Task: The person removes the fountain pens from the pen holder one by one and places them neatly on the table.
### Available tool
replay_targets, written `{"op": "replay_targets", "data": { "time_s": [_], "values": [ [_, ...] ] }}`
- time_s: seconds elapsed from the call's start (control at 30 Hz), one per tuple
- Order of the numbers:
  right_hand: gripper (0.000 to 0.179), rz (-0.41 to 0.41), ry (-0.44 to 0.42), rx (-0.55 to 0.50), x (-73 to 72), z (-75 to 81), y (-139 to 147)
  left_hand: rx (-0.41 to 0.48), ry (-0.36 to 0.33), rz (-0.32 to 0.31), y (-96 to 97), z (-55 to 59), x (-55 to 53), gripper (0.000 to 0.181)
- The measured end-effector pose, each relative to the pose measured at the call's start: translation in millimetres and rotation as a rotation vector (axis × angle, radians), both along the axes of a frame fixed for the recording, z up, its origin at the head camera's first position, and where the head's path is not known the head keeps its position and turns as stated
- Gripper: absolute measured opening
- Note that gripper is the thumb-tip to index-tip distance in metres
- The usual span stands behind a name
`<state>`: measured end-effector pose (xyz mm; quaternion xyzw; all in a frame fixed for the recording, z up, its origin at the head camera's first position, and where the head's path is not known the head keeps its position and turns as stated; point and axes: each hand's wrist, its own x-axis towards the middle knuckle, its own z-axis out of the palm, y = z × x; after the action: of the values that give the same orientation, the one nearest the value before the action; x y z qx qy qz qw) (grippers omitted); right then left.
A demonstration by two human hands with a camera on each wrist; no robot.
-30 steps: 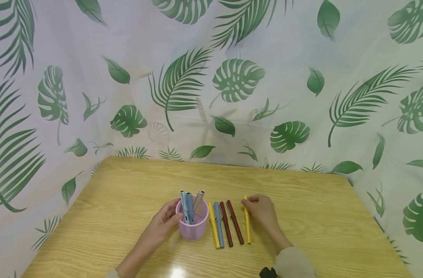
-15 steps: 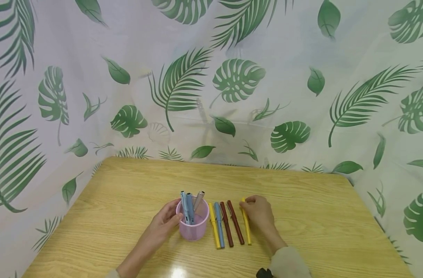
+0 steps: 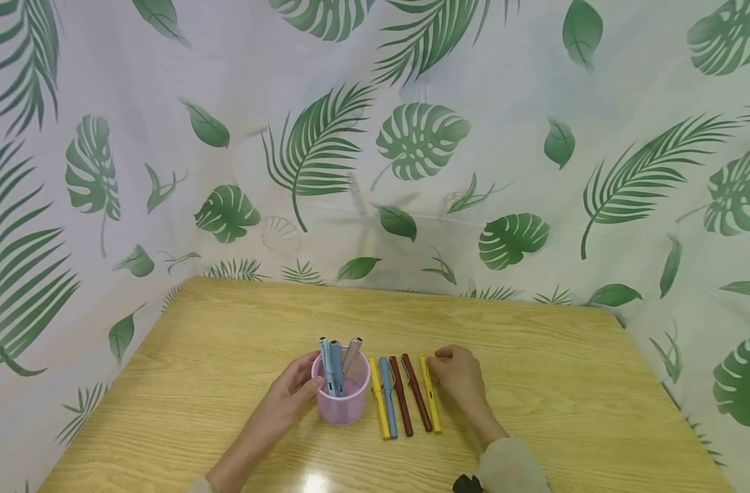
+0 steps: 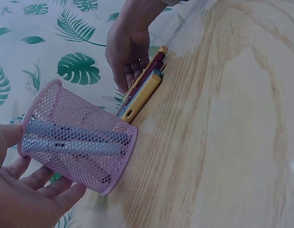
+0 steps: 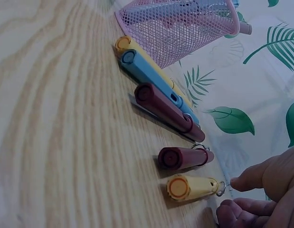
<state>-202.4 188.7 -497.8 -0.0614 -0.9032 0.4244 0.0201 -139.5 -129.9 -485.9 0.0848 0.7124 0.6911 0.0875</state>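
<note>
My left hand (image 3: 288,389) grips a pink mesh pen cup (image 3: 340,412), thumb at the rim and fingers round its side. Inside it lean two blue pens (image 3: 335,373) and a silvery one (image 3: 353,355). Beside my right hand (image 3: 464,376) lies a yellow pen (image 3: 433,407). In the right wrist view the thumb (image 5: 249,179) is just off that pen's clip end, with the fingers loosely bent and nothing between them. Left of it lie two dark red pens (image 3: 416,394), a blue pen (image 3: 388,404) and another yellow pen (image 3: 379,404), side by side.
The wooden table (image 3: 239,329) carries the cup and the row of pens. Behind it hangs a white cloth (image 3: 350,246) printed with green leaves. A dark object (image 3: 467,484) shows at the right sleeve (image 3: 513,465).
The rightmost yellow pen has shifted left, up beside the dark red pen, and turned so its clip side shows. My right hand has let go of it. The left hand and cup stay put.
</note>
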Motion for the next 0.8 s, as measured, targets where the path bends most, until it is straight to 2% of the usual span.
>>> {"op": "replay_targets", "data": {
  "time_s": [0.17, 0.33, 0.6, 0.8],
  "values": [
    [0.032, -0.012, 0.045, -0.029, 1.0, 0.6, -0.8, -0.009, 0.012, 0.007, 0.8, 1.5, 1.3, 0.059],
    [0.031, -0.027, 0.08, -0.061, 1.8, 3.8, -3.9, -0.007, -0.007, 0.014, 1.2, 1.0, 1.2, 0.058],
    [0.028, -0.059, 0.094, -0.126, 1.8, 15.2, -16.2, -0.007, 0.0, 0.004, 0.4, 1.8, 1.1, 0.058],
    [0.027, -0.039, 0.115, -0.208, 6.0, 24.7, -26.3, -0.001, -0.002, 0.002, 0.5, 3.3, 1.0, 0.058]
  ]
}}
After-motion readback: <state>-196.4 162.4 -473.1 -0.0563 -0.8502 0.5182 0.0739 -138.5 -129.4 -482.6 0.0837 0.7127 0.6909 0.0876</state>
